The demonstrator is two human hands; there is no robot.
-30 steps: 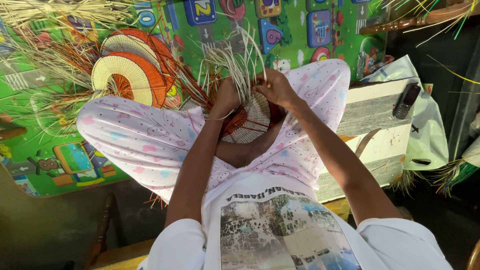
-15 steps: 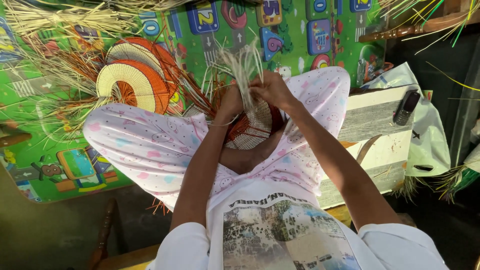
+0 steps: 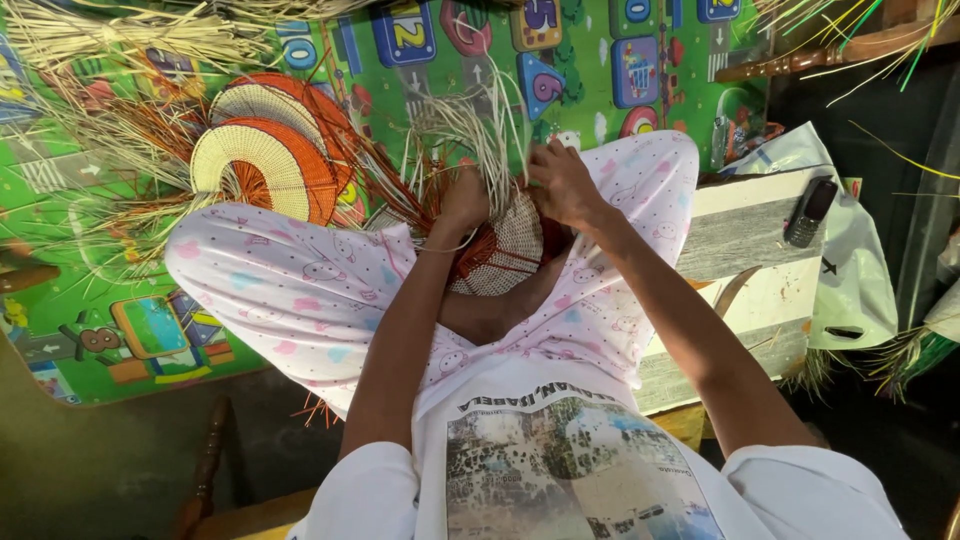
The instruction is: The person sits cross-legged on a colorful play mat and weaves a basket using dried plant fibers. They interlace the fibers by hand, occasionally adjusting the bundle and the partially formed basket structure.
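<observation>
Right now both hands grip a half-woven round straw piece (image 3: pixel 505 250) over the lap: the left hand (image 3: pixel 462 200) pinches its left rim, the right hand (image 3: pixel 562 182) clasps loose strands at the far edge. Finished woven fans (image 3: pixel 265 150) lie far left on the play mat (image 3: pixel 420 60); a phone (image 3: pixel 808 212) sits right.

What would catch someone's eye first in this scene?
Both hands, the left hand and right hand, grip a half-woven straw piece over the lap at centre. To the left, finished orange and cream woven fans lie on a bright green play mat.
</observation>
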